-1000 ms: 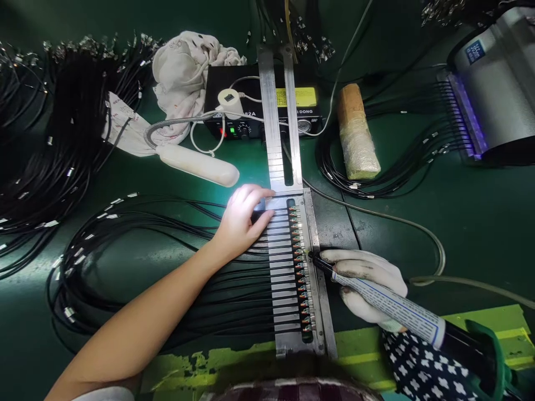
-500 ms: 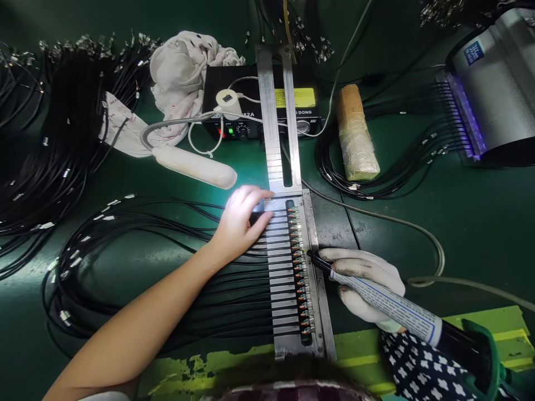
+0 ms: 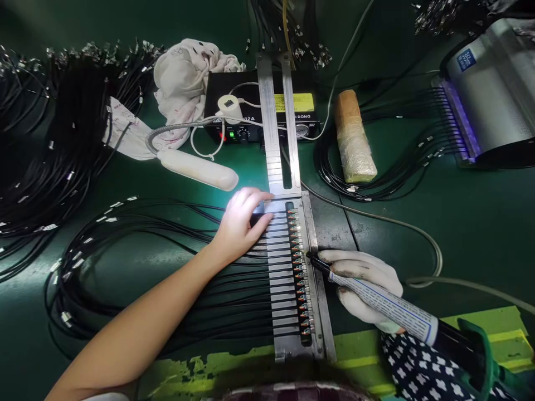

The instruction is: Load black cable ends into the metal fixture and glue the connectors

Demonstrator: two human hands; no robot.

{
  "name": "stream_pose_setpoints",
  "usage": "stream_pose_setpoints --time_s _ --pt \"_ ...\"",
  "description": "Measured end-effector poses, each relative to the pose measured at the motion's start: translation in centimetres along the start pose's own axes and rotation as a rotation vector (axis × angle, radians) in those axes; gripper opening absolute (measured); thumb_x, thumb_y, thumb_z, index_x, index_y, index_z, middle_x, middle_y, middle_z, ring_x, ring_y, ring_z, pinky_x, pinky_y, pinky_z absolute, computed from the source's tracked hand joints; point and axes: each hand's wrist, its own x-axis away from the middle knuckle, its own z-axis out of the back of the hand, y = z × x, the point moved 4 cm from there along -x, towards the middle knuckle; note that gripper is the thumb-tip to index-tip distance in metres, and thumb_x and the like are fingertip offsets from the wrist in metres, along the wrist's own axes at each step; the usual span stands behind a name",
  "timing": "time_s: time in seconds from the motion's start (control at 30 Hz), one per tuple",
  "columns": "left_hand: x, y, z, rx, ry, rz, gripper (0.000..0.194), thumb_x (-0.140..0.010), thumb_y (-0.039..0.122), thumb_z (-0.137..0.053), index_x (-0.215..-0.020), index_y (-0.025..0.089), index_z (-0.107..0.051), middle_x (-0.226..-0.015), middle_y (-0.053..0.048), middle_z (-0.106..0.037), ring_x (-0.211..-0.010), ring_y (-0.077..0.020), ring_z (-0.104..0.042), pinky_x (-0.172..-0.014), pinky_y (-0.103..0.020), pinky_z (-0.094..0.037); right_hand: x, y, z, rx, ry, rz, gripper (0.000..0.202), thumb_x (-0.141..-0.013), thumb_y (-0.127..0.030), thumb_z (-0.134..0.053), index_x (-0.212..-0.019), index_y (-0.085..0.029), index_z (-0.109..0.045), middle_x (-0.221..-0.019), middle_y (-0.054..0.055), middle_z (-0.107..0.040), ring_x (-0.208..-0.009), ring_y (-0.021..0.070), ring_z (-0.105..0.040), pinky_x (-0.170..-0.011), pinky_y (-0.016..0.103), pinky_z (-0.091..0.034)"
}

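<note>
A metal fixture (image 3: pixel 281 343) lies lengthwise before me, with a row of black cables (image 3: pixel 246 287) entering its slots from the left. Small metal connectors (image 3: pixel 300 275) line its dark channel. My left hand (image 3: pixel 242 220), bare, grips the upper left end of this fixture, thumb and index finger apart on the plate. A small blue piece shows between them. In a white glove, my right hand (image 3: pixel 368 281) is closed around a dispensing syringe (image 3: pixel 388 306) with a printed label and a green cap at its rear. The black tip of the syringe is at the fixture's right rail, beside the connectors.
Behind the fixture, a slotted metal bar (image 3: pixel 271 128) leans over a black dispenser box (image 3: pixel 217 92). A white lamp (image 3: pixel 200 170) shines near my left hand. Cable bundles (image 3: pixel 79 122) lie left. A wrapped block (image 3: pixel 355 139) and a silver curing unit (image 3: pixel 493 94) stand right.
The view has tilted slightly, so the background sits a little lower. Both hands and the syringe keep nearly the same place at the fixture.
</note>
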Motion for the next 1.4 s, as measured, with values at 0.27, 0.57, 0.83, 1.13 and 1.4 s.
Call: stream_pose_setpoints --time_s 0.27,0.57,0.83,1.13,1.4 --pt "0.0 0.0 0.0 0.009 0.002 0.006 0.028 -0.094 0.027 -0.055 -0.121 0.021 -0.058 -0.115 -0.009 -0.061 -0.11 -0.0251 -0.055 -0.095 -0.042 -0.047 0.2 0.0 0.0 -0.014 -0.005 -0.001 0.03 -0.078 -0.016 -0.069 -0.108 -0.018 -0.066 -0.108 0.01 -0.075 -0.098 0.0255 -0.073 -0.08 0.037 -0.065" --pt "0.0 0.2 0.1 0.0 -0.001 0.01 0.027 -0.094 0.027 -0.055 -0.12 0.021 -0.058 -0.114 -0.009 -0.061 -0.109 -0.0246 -0.055 -0.095 -0.042 -0.047 -0.5 -0.2 0.0 -0.004 0.012 -0.004 0.027 -0.079 -0.018 -0.07 -0.106 -0.018 -0.068 -0.108 0.011 -0.075 -0.096 0.0252 -0.074 -0.08 0.036 -0.065" --pt "0.0 0.1 0.0 0.002 -0.006 0.011 0.028 -0.094 0.028 -0.055 -0.12 0.021 -0.058 -0.114 -0.009 -0.061 -0.109 -0.0248 -0.055 -0.095 -0.042 -0.047 -0.7 -0.9 0.5 0.028 0.039 -0.007 0.024 -0.08 -0.019 -0.069 -0.104 -0.019 -0.068 -0.109 0.011 -0.075 -0.095 0.0255 -0.074 -0.08 0.036 -0.065" --pt "-0.1 0.2 0.1 0.003 0.005 -0.004 0.026 -0.093 0.026 -0.056 -0.119 0.019 -0.058 -0.114 -0.009 -0.061 -0.108 -0.024 -0.055 -0.095 -0.041 -0.047 0.5 -1.9 0.3 0.039 0.033 -0.013 0.026 -0.082 -0.021 -0.069 -0.107 -0.018 -0.067 -0.105 0.011 -0.076 -0.094 0.0261 -0.075 -0.075 0.036 -0.066" --pt "-0.1 0.2 0.1 -0.001 0.0 0.004 0.026 -0.094 0.027 -0.055 -0.118 0.021 -0.058 -0.114 -0.008 -0.061 -0.109 -0.0241 -0.056 -0.095 -0.041 -0.047 0.9 -0.9 -0.2 0.03 0.012 -0.029 0.028 -0.08 -0.02 -0.071 -0.107 -0.019 -0.067 -0.108 0.01 -0.075 -0.096 0.0253 -0.074 -0.077 0.035 -0.065"
